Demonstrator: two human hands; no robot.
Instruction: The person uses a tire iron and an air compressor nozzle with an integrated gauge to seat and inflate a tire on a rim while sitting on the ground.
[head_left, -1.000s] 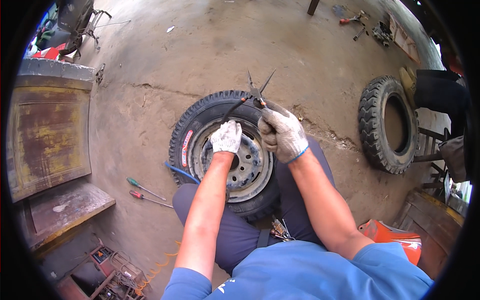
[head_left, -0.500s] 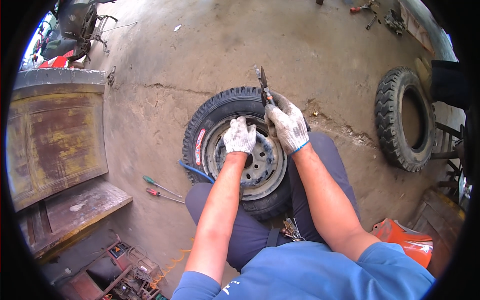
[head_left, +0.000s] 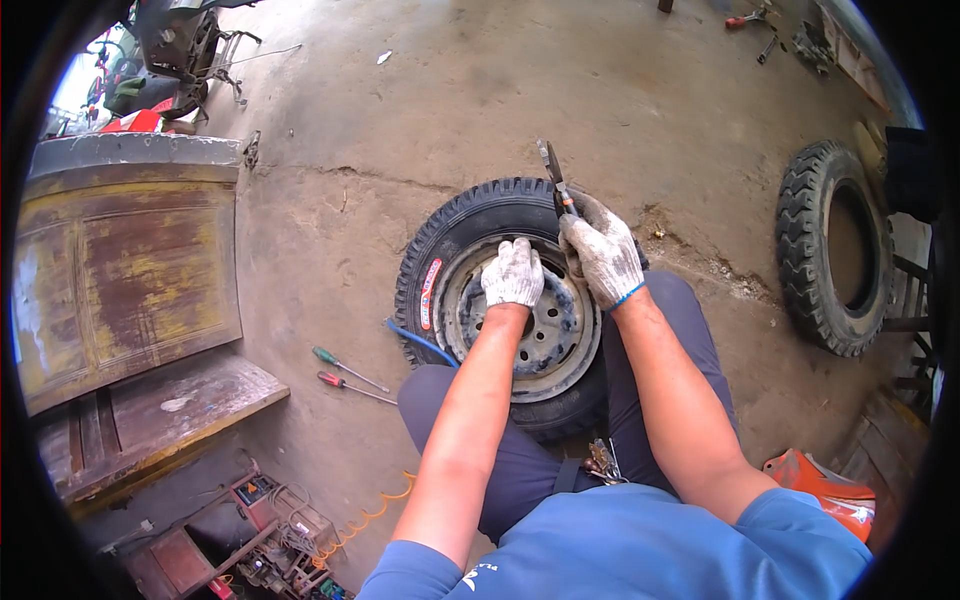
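A tyre [head_left: 435, 232] with a grey steel rim [head_left: 545, 380] lies flat between my knees, a blue hose [head_left: 420, 340] at its left side. My gloved left hand [head_left: 513, 272] is over the rim's upper middle, fingers bent and close together; what they hold, if anything, is hidden. My gloved right hand [head_left: 603, 250] grips long black pliers [head_left: 556, 172] upright at the upper right of the rim, jaws pointing forward and nearly closed. Green-handled [head_left: 326, 357] and red-handled [head_left: 332, 380] screwdrivers lie left of my knee.
A worn wooden bench [head_left: 150, 270] stands left, machinery [head_left: 250, 520] and a coiled orange hose [head_left: 375, 515] below it. A loose tyre [head_left: 810, 250] is at right, beside a dark trouser leg of another person [head_left: 910, 170]. An orange panel [head_left: 815, 490] lies lower right; tools [head_left: 765, 45] lie far ahead.
The pliers have gone from spread wide to nearly closed and are upright in my right hand. My left hand has let go of their handle and moved onto the rim.
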